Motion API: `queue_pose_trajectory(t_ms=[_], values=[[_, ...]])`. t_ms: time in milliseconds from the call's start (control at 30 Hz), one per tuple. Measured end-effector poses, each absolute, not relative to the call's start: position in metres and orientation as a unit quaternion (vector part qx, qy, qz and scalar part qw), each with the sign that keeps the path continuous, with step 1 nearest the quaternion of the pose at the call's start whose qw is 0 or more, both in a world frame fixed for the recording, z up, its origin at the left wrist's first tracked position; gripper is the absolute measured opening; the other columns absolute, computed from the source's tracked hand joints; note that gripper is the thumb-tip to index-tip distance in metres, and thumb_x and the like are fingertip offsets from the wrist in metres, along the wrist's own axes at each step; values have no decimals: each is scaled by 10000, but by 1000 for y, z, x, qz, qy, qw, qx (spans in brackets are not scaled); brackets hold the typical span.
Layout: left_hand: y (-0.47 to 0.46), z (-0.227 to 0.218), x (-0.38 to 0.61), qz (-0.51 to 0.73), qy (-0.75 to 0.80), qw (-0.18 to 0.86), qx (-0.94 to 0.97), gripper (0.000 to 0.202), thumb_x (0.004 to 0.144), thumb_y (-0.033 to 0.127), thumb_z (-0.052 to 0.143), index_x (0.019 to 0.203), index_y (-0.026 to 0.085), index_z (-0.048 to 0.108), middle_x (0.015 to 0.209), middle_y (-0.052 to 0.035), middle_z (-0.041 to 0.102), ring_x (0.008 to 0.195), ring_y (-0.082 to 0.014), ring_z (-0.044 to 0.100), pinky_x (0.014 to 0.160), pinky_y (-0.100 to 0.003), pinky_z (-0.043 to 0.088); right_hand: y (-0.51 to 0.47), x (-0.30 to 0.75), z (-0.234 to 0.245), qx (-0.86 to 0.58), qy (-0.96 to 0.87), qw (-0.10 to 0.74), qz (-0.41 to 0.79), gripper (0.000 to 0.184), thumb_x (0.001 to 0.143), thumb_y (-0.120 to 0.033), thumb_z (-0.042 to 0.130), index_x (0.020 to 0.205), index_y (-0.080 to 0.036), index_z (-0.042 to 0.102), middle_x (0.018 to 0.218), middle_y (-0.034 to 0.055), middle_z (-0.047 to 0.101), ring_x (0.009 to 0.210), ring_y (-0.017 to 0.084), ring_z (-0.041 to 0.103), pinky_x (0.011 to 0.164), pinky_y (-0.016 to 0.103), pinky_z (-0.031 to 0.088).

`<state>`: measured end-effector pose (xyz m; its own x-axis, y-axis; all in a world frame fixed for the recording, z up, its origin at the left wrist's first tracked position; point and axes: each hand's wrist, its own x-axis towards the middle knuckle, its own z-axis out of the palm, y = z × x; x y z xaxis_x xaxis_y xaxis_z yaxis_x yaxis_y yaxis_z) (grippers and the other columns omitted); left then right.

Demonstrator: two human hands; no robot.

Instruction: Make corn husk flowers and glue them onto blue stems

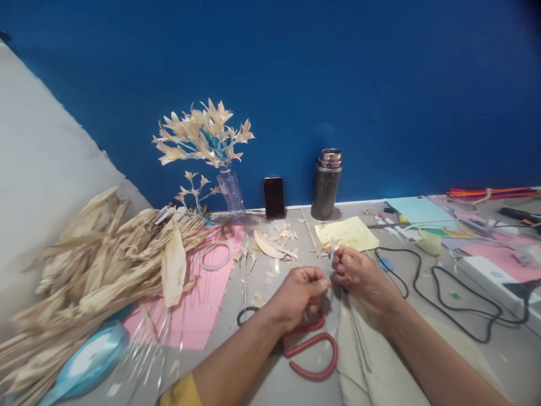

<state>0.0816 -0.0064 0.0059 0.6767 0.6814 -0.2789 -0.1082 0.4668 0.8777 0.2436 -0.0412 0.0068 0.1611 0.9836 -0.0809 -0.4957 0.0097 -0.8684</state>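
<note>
My left hand (302, 296) is closed in a pinch on the lower end of a thin light-blue strip (331, 264). My right hand (359, 279) grips the same strip higher up, its fingers curled around it. A small pale piece seems to stick out at the top, too small to make out. Red-handled scissors (315, 356) lie under my left wrist, their blades hidden. Below my right hand a thin grey rod (359, 332) rests on a pale cloth (397, 361). Left of my hands lie several husk flowers on wire stems (244, 265).
Dried corn husks (105, 265) are heaped at left beside pink paper (203, 321) and a blue ribbon roll (91, 355). Along the wall stand a vase of husk flowers (230, 194), a phone (274, 197) and a flask (327, 186). A black cable (422, 265) and power strip (490, 276) lie right.
</note>
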Motion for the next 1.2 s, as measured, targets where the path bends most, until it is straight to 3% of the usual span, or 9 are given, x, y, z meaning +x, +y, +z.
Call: queue_pose_trajectory(t_ms=[100,200,433,833,933,1067,1200], values=[[-4,11,77,179,236,866,403,413,647,362,873,727,167,518,532,118,326,416,-3,140,426,-198,73,-47,247,10,-404,-340,607,594,373,649,-490,882,763,-167,736,706,3,558,581,102,417,508,232,357],[-4,15,75,157,219,880,392,402,656,327,877,712,161,515,533,111,345,406,6,135,423,-203,46,-47,248,8,-435,-365,599,565,395,639,-531,875,728,-166,753,642,1,571,523,93,386,492,245,332],[-8,14,79,224,317,816,427,440,525,378,914,724,148,596,543,63,505,387,-9,268,390,-196,162,-40,242,-1,-484,-353,642,479,486,570,-526,890,498,-206,531,481,-67,387,484,93,300,469,249,239],[-12,7,86,261,375,759,464,386,562,369,876,730,150,606,505,63,520,350,-20,293,362,-195,157,-45,237,8,-581,-379,646,321,438,604,-414,887,477,-216,518,528,-30,484,548,133,401,520,279,316],[-11,10,82,230,342,807,423,425,553,360,896,746,159,576,532,67,513,366,-5,257,373,-189,122,-44,238,5,-539,-372,641,399,424,648,-459,869,533,-202,553,541,-46,450,530,110,353,491,254,281],[-7,15,76,168,258,877,370,420,586,300,903,715,149,533,573,64,502,377,25,178,400,-193,45,-45,242,4,-456,-343,637,519,430,761,-633,725,808,-206,716,673,-22,509,547,108,372,471,230,306],[-5,17,73,167,247,880,369,388,624,277,889,743,141,546,605,57,512,384,27,183,408,-194,42,-47,246,5,-420,-342,607,581,423,717,-580,801,865,-184,780,640,-24,485,549,108,375,495,241,337]])
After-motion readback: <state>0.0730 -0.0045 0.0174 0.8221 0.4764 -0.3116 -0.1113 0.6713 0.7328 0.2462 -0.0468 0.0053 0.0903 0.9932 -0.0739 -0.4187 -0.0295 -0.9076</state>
